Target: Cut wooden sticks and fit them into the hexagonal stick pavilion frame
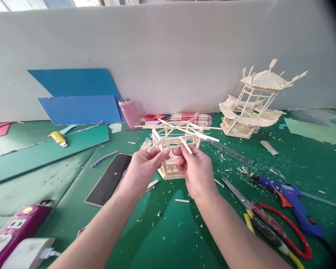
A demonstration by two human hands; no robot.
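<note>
A pavilion-like model frame of thin pale wooden sticks (173, 129) stands upright in front of me, with long sticks jutting from its top. My left hand (147, 164) is closed at its front left, thumb and forefinger pinched together; what lies between them is hidden. My right hand (197, 170) is closed at the front right, its fingers at a short wooden stick (186, 145) that points toward me from the frame's top edge. Both sets of fingertips nearly meet before the frame and cover part of its front.
A finished-looking stick pavilion (249, 108) stands back right. At right lie scissors (249, 203), a blue glue gun (288, 198) and a clear ruler (232, 153). Leftward are a dark tablet-like panel (109, 179), a pink bottle (130, 112) and a purple power strip (19, 228). Wood scraps litter the green table (168, 239).
</note>
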